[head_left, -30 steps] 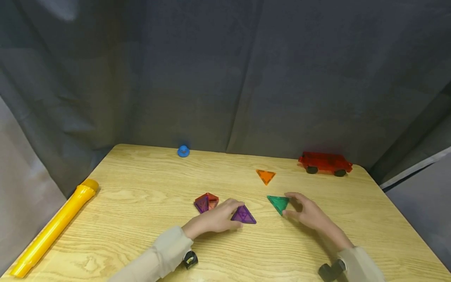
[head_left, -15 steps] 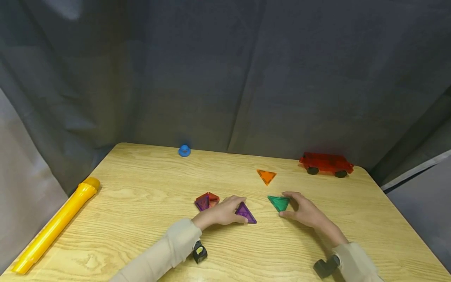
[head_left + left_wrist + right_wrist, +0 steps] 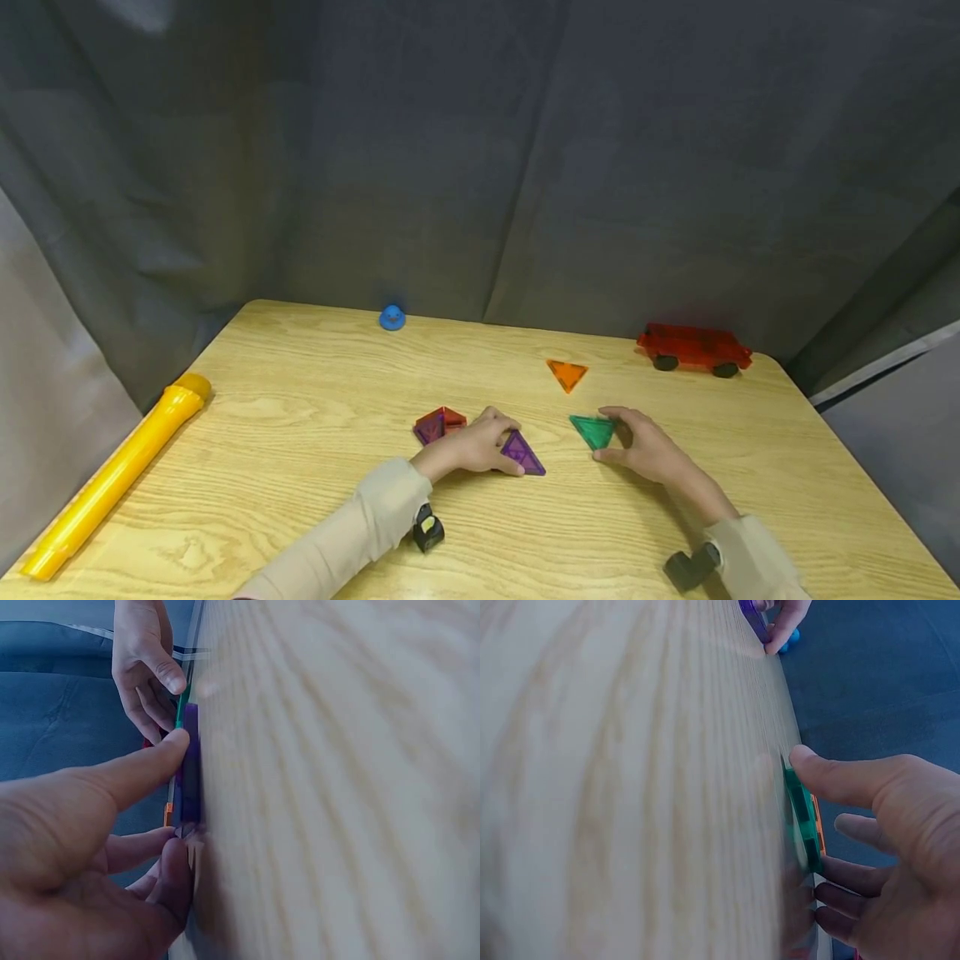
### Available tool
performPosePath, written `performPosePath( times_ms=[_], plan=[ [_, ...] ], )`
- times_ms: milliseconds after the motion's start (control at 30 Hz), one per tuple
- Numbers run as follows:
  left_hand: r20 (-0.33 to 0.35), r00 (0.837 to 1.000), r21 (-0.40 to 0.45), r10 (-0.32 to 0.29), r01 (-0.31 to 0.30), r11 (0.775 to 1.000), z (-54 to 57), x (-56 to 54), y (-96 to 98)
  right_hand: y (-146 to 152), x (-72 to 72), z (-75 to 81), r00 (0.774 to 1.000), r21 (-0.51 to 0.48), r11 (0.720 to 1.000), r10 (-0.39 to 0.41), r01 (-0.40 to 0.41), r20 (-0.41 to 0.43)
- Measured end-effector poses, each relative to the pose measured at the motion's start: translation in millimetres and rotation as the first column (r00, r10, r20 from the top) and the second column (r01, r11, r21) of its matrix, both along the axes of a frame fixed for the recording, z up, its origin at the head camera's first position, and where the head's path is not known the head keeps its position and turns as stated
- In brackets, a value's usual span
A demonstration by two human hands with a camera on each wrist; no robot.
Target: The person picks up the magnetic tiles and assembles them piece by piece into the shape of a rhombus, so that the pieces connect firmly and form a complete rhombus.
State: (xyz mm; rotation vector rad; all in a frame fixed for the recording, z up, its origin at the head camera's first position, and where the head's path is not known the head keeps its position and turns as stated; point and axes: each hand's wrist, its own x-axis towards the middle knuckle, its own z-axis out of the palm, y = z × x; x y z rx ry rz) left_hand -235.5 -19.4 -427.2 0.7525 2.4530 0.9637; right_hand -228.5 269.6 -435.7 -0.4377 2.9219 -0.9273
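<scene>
My left hand (image 3: 476,446) pinches a purple triangular magnetic tile (image 3: 523,454) between thumb and fingers. In the left wrist view this tile (image 3: 192,765) is seen edge-on, close along the tabletop. To the right, my right hand (image 3: 643,446) holds a green triangular magnetic tile (image 3: 593,432) by its edges, thumb at the near corner and a finger at the far one. The right wrist view has the green tile (image 3: 802,821) edge-on between thumb and fingers. A gap of bare wood separates the two tiles. Behind them lies an orange triangular tile (image 3: 567,375).
Beside my left wrist sit a red and purple tile group (image 3: 441,424), partly covered by the hand. A blue rubber duck (image 3: 392,317) and a red wheeled car base (image 3: 693,347) stand along the back edge. A long yellow toy microphone (image 3: 120,475) lies at the left.
My left hand has shifted slightly right and away from me, and its grip on the purple tile has turned that tile a little. The right hand and green tile have barely moved.
</scene>
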Motion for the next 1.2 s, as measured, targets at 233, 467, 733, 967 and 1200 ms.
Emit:
performPosePath(
  times_ms=[233,467,733,967,1200],
  plan=[
    [-0.008,0.999,0.065,-0.049,0.050,0.997,0.4,1.0,0.0,-3,1.0,0.0,1.000,-0.016,1.000,-0.009,0.008,-0.022],
    [-0.016,0.996,0.085,-0.087,0.088,0.993,1.2,2.6,1.5,-11,3.3,1.0,1.000,-0.114,0.993,0.004,-0.004,-0.001],
    [-0.035,0.996,0.077,-0.077,0.080,0.994,-0.8,4.4,1.9,-17,8.0,4.1,0.996,-0.102,0.994,-0.018,0.027,0.087],
    [-0.039,0.997,0.072,-0.069,0.072,0.995,-2.8,4.0,1.8,-15,9.1,2.6,0.995,-0.136,0.991,-0.003,0.016,0.096],
    [-0.070,0.993,0.053,-0.098,0.102,0.993,-1.9,4.1,1.8,-15,9.4,1.5,0.999,-0.147,0.989,0.010,-0.002,0.052]
  ],
)
